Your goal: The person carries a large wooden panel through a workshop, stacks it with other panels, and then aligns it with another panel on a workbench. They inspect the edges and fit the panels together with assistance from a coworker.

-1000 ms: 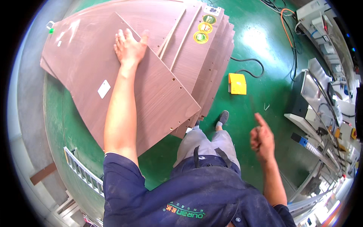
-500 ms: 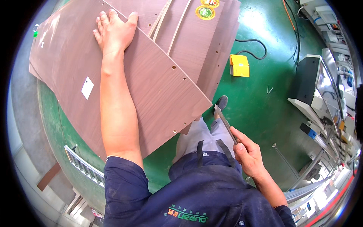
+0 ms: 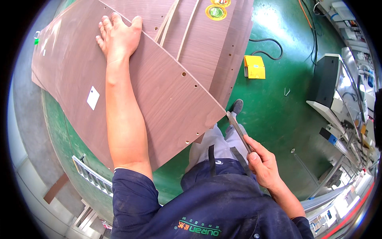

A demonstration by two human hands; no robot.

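Note:
A large brown wood-grain panel [image 3: 171,107] lies tilted across several similar panels, its pointed corner toward me. My left hand [image 3: 119,40] rests flat on its upper face near the far edge, fingers spread. Small drilled holes run beside two of the panel's edges, and a white label [image 3: 92,98] sticks to its face. In my right hand [image 3: 262,162] is a slim flat metal file [image 3: 240,131], gripped at its near end. The tip of the file meets the panel's near right corner, or is very close to it.
Beneath and beyond lie more stacked brown panels [image 3: 223,51], with round stickers [image 3: 216,12] on one. A yellow pedal box [image 3: 254,67] with a black cable sits on the green floor. Machinery [image 3: 324,81] stands at the right; a metal rack [image 3: 91,175] is at lower left.
The file's tip has come slightly closer to the panel corner. My left hand keeps its place on the panel, while the whole view has shifted a little.

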